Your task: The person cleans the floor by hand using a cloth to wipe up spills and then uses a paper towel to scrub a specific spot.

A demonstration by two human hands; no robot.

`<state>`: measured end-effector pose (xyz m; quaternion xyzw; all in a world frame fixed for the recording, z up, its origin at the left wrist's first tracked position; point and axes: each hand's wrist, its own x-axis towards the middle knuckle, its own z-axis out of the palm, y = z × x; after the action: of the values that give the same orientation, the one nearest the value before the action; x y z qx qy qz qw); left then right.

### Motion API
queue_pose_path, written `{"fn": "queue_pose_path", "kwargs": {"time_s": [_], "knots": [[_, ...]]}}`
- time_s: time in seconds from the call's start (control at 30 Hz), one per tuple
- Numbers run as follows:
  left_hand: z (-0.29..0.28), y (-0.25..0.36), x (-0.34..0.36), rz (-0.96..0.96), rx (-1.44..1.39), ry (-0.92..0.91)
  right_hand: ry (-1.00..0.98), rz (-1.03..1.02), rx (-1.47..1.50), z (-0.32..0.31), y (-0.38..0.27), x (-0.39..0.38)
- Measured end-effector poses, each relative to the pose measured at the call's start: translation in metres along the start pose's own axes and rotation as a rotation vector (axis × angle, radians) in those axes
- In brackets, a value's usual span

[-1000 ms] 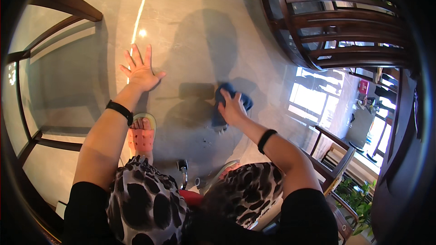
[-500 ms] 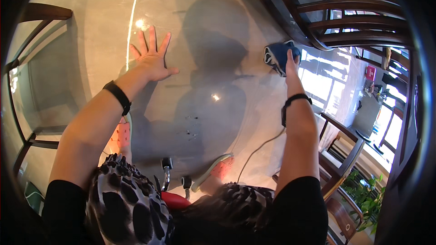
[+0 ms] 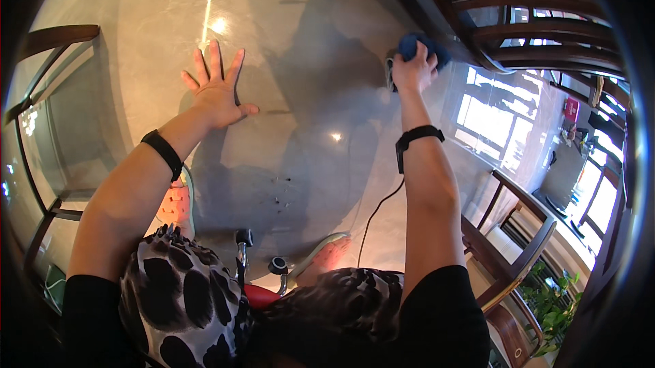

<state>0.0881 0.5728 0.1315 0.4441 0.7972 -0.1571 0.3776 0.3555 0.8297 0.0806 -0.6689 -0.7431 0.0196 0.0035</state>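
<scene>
My left hand [image 3: 217, 97] is spread with its fingers apart over the smooth grey-beige floor [image 3: 170, 0], seemingly resting flat on it. Nothing is in that hand. Farther right, my right hand [image 3: 415, 71] is curled over a bunched dark blue cloth [image 3: 411, 45] with a pale edge. The cloth lies against the floor, close beside the dark wooden slatted chair [image 3: 477, 34]. My fingers hide part of it. Small dark specks [image 3: 278, 201] are scattered on the floor between my arms and my feet.
A dark chair frame [image 3: 61, 37] stands at the left. Between my pink-shod feet are caster wheels [image 3: 243, 237] and something red [image 3: 261, 296]. A thin black cable [image 3: 374, 216] runs down from near my right wrist. Another wooden chair [image 3: 522, 231] and a green plant [image 3: 552, 300] are at lower right.
My right hand has moved up and slightly left with the cloth, now gripping it from above. My left hand stays spread in nearly the same place. The view has shifted slightly.
</scene>
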Motion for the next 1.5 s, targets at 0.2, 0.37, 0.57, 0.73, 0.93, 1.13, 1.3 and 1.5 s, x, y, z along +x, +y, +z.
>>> {"fn": "queue_pose_path", "kwargs": {"time_s": [0.2,0.37,0.57,0.73,0.93,1.13,1.3,1.5], "knots": [[0.001,0.001,0.002,0.017,0.012,0.031,-0.073,-0.568,0.221,-0.002,-0.056,-0.047],[-0.004,-0.004,-0.001,0.03,-0.041,0.036,-0.402,-0.959,0.191,-0.027,-0.038,-0.156],[0.005,-0.006,0.002,0.06,-0.057,0.041,-0.489,-1.174,0.326,-0.078,-0.023,-0.156],[0.008,-0.015,0.002,0.078,-0.125,0.071,-0.091,-0.995,0.294,-0.101,-0.116,-0.049],[0.007,-0.008,0.005,0.084,-0.117,0.061,0.084,-0.723,0.045,-0.023,-0.217,0.032],[0.006,-0.008,0.004,0.11,-0.149,0.074,0.032,-0.773,0.133,0.002,-0.191,0.078],[-0.001,-0.014,-0.001,0.072,-0.125,0.01,-0.173,-0.649,-0.048,-0.033,-0.148,0.048],[0.006,-0.013,-0.004,0.078,-0.123,-0.003,0.346,-1.003,-0.341,-0.083,-0.117,0.061]]}}
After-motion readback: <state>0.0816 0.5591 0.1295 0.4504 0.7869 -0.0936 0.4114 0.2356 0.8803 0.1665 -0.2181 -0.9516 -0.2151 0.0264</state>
